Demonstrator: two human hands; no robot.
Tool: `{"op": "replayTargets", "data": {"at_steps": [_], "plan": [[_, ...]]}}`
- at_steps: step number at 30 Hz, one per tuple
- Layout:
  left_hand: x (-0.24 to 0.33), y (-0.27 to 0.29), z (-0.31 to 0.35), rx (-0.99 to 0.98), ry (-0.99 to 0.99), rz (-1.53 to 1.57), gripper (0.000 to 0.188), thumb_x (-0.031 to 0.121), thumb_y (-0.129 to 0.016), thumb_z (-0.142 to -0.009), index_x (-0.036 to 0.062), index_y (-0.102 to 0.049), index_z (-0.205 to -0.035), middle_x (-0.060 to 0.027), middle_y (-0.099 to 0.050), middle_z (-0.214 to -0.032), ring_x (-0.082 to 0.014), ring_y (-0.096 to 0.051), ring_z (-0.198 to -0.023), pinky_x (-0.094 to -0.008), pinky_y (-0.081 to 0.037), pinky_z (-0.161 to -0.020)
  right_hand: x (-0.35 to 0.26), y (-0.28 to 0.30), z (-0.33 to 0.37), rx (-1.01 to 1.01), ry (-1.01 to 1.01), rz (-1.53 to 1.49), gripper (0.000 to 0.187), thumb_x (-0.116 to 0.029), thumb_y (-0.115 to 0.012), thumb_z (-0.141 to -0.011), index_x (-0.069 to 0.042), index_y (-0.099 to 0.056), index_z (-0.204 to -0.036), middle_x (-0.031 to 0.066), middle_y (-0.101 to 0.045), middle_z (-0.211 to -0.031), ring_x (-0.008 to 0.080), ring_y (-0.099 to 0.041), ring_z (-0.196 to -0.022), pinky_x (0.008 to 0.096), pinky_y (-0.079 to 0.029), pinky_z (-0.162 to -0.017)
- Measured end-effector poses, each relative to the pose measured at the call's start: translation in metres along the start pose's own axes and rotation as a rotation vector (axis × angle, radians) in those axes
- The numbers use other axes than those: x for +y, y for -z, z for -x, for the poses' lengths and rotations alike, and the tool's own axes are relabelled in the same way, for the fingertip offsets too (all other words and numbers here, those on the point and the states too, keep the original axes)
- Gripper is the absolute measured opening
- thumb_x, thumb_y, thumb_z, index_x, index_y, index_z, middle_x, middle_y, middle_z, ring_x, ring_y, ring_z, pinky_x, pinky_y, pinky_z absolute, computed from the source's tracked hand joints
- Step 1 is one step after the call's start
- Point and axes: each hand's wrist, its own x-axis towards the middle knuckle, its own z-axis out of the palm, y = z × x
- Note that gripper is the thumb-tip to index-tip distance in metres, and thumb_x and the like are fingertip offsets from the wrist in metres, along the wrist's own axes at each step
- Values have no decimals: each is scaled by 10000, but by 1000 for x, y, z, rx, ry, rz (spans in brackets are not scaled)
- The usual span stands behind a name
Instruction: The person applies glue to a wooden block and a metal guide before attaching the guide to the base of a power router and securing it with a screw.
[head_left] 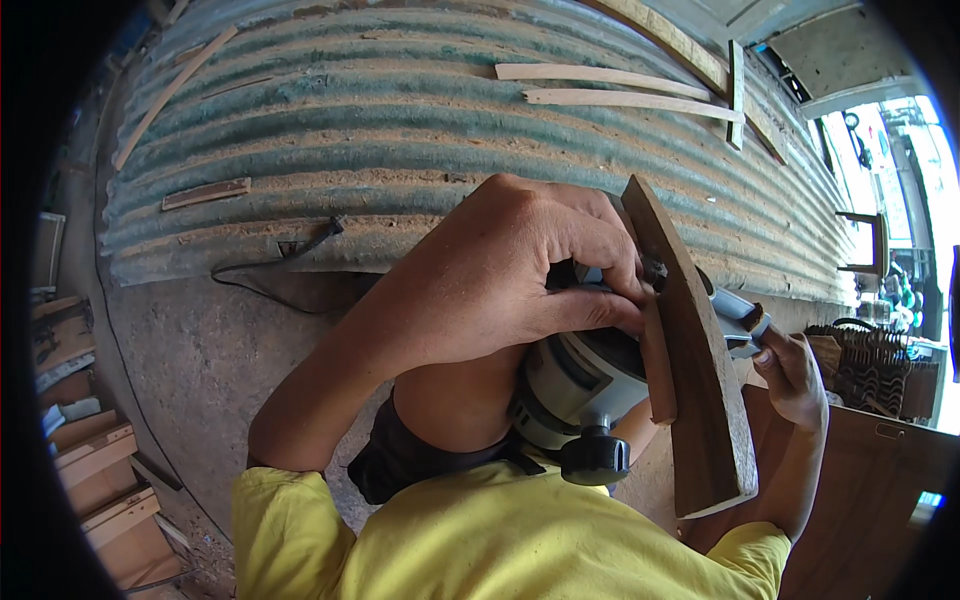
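A grey power tool that looks like a router (575, 390) rests against my lap, with a black knob (595, 458) on its side. Across its right end stands a long dark wooden board (700, 370), and a thinner wood strip (658, 370) lies along the board's left face. My left hand (540, 260) is bent over the tool, thumb and fingers pinched close to a small dark fitting by the board; what they pinch is hidden. Beyond the board, my right hand (793, 385) is closed around a light grey metal part (745, 325) of the tool.
A corrugated metal sheet (400, 130) dusted with sawdust spans the far side, bearing wood strips (610, 75). A black cable (265, 300) lies at its near edge. Wooden drawers (95, 460) stand at left, a brown panel (870, 490) at right.
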Motion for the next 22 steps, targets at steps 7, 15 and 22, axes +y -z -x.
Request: {"op": "replayTargets", "data": {"at_steps": [7, 15, 22], "plan": [[1, -1, 0, -10, 21, 8, 180, 128, -924, -759, 75, -816, -893, -82, -786, -987, -209, -767, -950, -329, -602, -811, -12, -1, 0, 13, -42, -20, 268, -233, -592, -1078, 2, -681, -1172, 157, -479, -661, 309, -453, -524, 387, -407, -552], [4, -3, -1, -9, 20, -11, 159, 141, -909, -786, 71, -814, -894, -87, -787, -989, -213, -768, -951, -334, -598, -819, 0, -3, 1, 25, -55, -75, 358, -322, -605, -1084, 13, -690, -1177, 118, -446, -645, 224, -432, -528, 360, -391, -551], [8, -2, -8, -67, 29, -36, 158, 151, -904, -801, 80, -820, -914, -91, -789, -1009, -217, -767, -964, -337, -596, -834, 34, -27, 14, 280, 94, -394, 610, -613, -645, -999, -53, -721, -1229, 114, -609, -862, 233, -547, -735, 346, -442, -705]]}}
